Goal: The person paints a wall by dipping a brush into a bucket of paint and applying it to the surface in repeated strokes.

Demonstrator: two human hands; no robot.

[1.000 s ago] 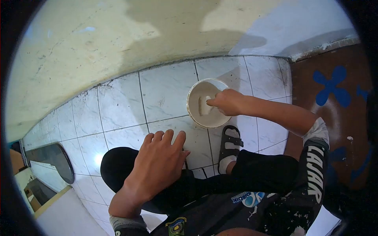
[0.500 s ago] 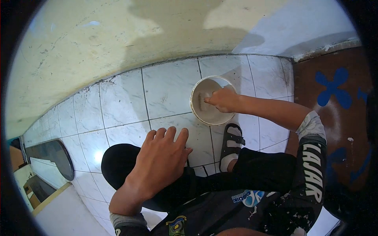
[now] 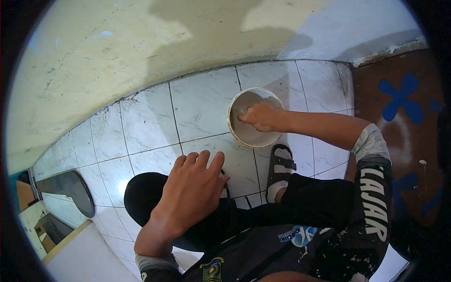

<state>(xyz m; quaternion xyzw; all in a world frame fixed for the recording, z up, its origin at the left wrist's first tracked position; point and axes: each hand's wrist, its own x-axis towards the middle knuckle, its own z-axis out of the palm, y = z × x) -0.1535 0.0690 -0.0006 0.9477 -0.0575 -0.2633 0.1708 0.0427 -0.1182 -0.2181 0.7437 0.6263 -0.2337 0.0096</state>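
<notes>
A round whitish bucket [image 3: 230, 128] stands on the tiled floor near the wall, with a pale greyish-beige content inside. Reaching in from the right, my right hand [image 3: 259, 117] is inside the bucket's mouth, its fingers curled together and pointing down at the content. Whatever those fingers hold, if anything, is hidden. Over my dark-trousered knee [image 3: 143, 192] hangs my left hand [image 3: 193, 188], back upward, its fingers loosely apart and holding nothing.
A yellowish wall [image 3: 117, 51] with a bluish-white painted part [image 3: 347, 28] runs behind the bucket. At right is a brown surface with blue shapes [image 3: 401, 98]. A sandalled foot [image 3: 282, 167] stands close to the bucket. A dark round-ended object [image 3: 82, 192] is at left.
My right hand has shifted slightly within the bucket, its fingers now lower and less visible. The left hand has stayed in place. The view has tilted a little.
</notes>
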